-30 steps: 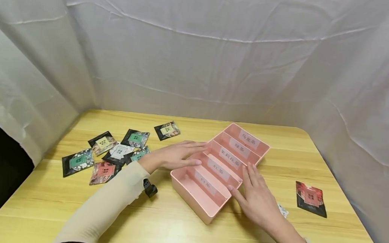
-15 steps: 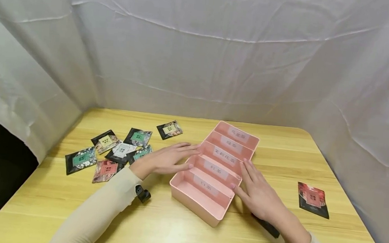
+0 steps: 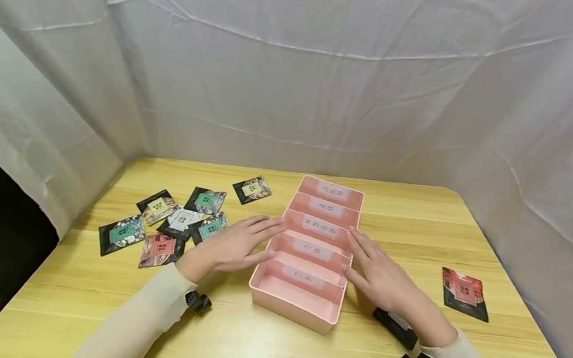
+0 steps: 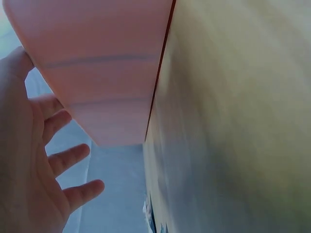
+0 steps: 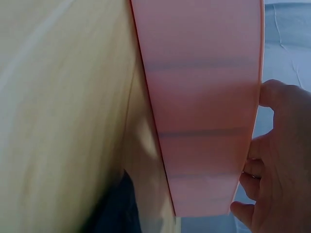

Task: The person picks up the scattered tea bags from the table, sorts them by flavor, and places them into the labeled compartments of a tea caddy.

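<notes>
Nearest, a dark packet (image 3: pixel 396 328) is lying by the wrist of the right hand (image 3: pixel 382 271), partly hidden. This hand and the left hand (image 3: pixel 237 245) are grasping nothing; their relaxed fingers are touching opposite long sides of the pink box (image 3: pixel 289 311), standing between them, probably for straightening it. Its labels (image 3: pixel 303 276) are facing the person, seemingly for easy reading. Right of the right hand, a red packet (image 3: pixel 465 294) is lying apart. Left of the left hand, six packets (image 3: pixel 180 221) are lying loosely grouped; farther, a yellow-labelled packet (image 3: pixel 252 189) is lying alone.
</notes>
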A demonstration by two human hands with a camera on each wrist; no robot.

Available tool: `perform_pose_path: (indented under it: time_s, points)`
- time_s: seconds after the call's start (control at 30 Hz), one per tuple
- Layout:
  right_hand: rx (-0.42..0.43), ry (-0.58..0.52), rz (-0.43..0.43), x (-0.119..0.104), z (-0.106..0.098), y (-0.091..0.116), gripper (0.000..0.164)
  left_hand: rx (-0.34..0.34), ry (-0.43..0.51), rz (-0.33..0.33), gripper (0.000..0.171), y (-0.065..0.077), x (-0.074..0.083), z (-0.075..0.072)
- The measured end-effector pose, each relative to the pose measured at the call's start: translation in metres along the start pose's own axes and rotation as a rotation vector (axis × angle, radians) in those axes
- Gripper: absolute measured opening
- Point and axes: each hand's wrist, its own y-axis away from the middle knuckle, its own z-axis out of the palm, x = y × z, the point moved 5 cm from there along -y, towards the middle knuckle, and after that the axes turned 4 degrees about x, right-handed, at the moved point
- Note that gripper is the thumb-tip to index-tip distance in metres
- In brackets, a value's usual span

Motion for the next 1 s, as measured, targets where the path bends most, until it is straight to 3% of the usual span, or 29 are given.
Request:
perform_pose_path:
  time_s: [0.23,0.6,0.83,1.0]
  points:
    - [-0.008,0.022,-0.093,-0.003,0.0,-0.013,0.071,0.049,-0.066,-0.019,0.066,0.019,0.006,-0.004]
    - [-0.024,0.019,-0.189,0.0,0.003,-0.035,0.067,0.098,-0.095,-0.005,0.069,0.033,0.007,-0.007]
    - [-0.05,0.0,-0.198,0.005,0.005,-0.042,0.067,0.156,-0.084,0.05,0.07,0.024,0.004,-0.015]
    - [-0.054,-0.047,-0.151,0.007,0.007,-0.04,0.068,0.153,-0.043,0.03,0.076,0.013,-0.005,-0.012]
